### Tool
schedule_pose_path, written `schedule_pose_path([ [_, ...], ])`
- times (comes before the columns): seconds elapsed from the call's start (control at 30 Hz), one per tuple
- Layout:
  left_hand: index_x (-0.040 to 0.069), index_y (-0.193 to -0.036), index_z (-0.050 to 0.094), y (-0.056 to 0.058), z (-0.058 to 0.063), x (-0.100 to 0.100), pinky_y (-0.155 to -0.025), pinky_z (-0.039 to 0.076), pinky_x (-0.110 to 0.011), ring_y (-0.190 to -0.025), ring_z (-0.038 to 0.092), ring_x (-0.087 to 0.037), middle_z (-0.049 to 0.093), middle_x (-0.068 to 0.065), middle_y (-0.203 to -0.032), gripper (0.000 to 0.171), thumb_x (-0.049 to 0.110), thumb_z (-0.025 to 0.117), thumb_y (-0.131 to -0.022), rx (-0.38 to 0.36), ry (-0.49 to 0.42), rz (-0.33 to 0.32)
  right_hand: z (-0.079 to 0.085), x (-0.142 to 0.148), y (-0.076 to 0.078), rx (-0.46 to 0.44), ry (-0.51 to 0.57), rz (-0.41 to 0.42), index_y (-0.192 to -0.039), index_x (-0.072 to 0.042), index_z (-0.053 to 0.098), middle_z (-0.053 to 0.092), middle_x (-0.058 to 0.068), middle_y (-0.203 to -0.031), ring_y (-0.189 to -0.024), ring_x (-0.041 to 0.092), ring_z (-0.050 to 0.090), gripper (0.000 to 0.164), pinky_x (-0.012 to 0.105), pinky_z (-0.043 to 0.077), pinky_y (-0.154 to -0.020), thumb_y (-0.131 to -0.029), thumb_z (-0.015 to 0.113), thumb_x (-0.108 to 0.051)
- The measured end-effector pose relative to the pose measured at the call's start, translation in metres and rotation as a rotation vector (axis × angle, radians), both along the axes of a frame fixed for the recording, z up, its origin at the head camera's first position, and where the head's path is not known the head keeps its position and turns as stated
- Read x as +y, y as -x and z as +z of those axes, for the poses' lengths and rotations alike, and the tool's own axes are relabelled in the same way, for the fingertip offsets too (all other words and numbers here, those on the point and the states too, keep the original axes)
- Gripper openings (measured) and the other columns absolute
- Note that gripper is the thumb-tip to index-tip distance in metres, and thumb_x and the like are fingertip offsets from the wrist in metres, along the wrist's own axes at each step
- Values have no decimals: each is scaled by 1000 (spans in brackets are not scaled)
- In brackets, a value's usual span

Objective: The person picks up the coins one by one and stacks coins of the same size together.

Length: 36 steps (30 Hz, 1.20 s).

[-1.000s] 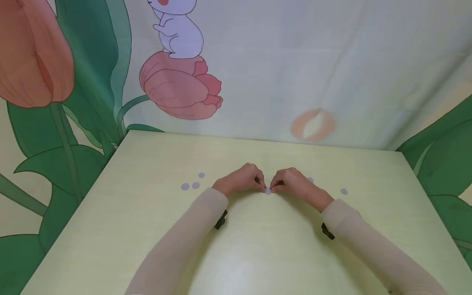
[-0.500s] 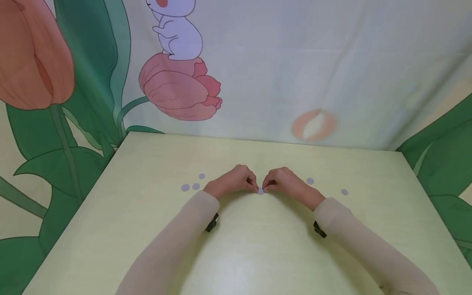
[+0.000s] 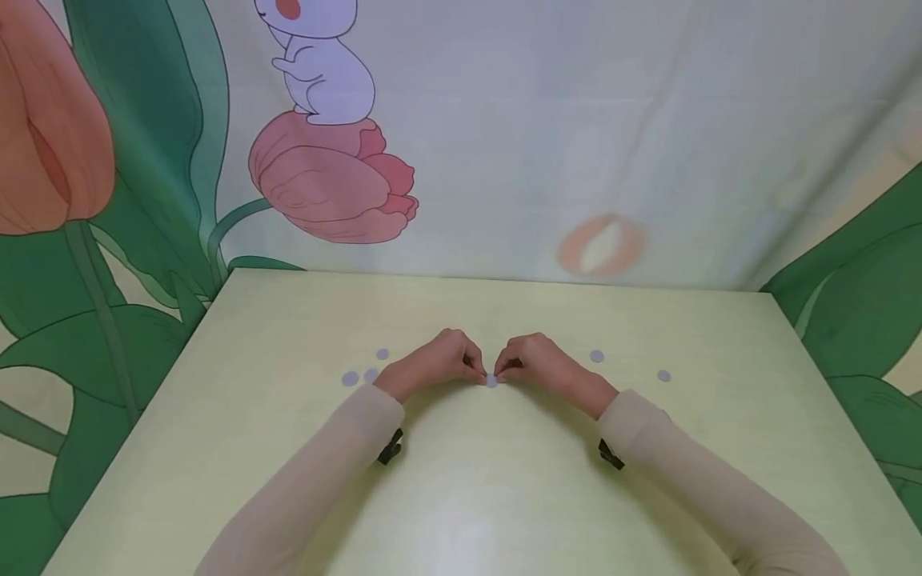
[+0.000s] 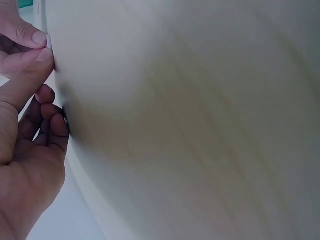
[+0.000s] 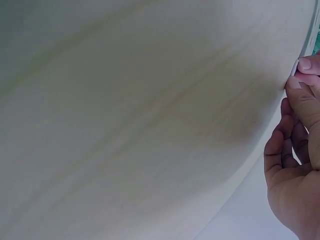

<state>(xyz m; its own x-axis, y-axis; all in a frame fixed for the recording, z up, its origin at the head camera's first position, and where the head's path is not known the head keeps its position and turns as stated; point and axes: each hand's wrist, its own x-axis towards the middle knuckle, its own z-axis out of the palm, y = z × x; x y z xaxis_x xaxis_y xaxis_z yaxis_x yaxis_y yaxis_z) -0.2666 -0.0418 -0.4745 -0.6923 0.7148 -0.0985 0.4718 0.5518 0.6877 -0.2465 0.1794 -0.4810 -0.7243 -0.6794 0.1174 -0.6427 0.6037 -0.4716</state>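
Observation:
A small, flat, pale lavender disc [image 3: 491,381] is at the middle of the table, between the two hands. My left hand [image 3: 439,358] pinches its left edge between thumb and forefinger. From the other side, my right hand [image 3: 540,364] grips the right edge the same way. In the left wrist view the disc [image 4: 49,41] appears as a thin white edge at the fingertips, close to the tabletop. The right wrist view shows the disc [image 5: 295,67] edge-on too, with the other fingers of my right hand [image 5: 300,155] curled below the pinch.
Three similar discs [image 3: 350,378] lie in a group left of my left hand, one partly behind the wrist. Two more discs, one nearer [image 3: 597,356] and one farther right [image 3: 664,376], lie beyond my right hand. A printed curtain [image 3: 490,160] hangs behind the pale yellow table [image 3: 461,496].
Both hands have slid left across the table together, with the disc still pinched between them. The disc behind my right hand has come fully into view. The head view has shifted slightly.

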Motion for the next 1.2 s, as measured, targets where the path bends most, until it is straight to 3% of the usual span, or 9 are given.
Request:
schedule_pose_path([
  [0.43,7,-83,80,-4,4,-1,-63,46,-18,-68,57,-2,76,0,-81,4,8,81,-86,32,-32,29,8,-2,-6,-25,-2,-52,-93,-10,81,73,-3,-89,-84,11,65,5,24,52,-76,-88,79,-10],
  [0.77,6,-82,80,-9,1,-2,-64,47,-17,-68,57,-1,76,0,-79,5,8,81,-86,-5,-24,42,-3,-5,-10,-11,-33,-68,-95,-10,81,73,-2,-88,-81,10,65,6,21,52,-74,-89,78,-8],
  [0.97,7,-81,80,-15,-9,-8,-63,46,-17,-66,56,0,75,2,-77,5,9,82,-86,-25,-27,42,-1,-12,-18,-81,-51,-60,-94,-9,80,73,-3,-87,-77,6,62,7,20,51,-72,-89,78,-6],
  [1.07,9,-81,80,-15,-6,-6,-64,47,-17,-68,57,-1,75,4,-77,5,9,82,-86,-25,-26,55,5,-9,-19,-128,-46,-81,-94,-9,80,72,-5,-85,-73,5,58,7,21,50,-69,-87,79,-6],
  [1.2,9,-82,79,-12,-1,-4,-67,48,-17,-70,58,-2,75,3,-79,5,9,81,-87,19,-28,53,10,-10,-17,-124,-37,-127,-92,-11,80,67,-7,-80,-72,7,55,6,23,48,-67,-86,81,-9],
])
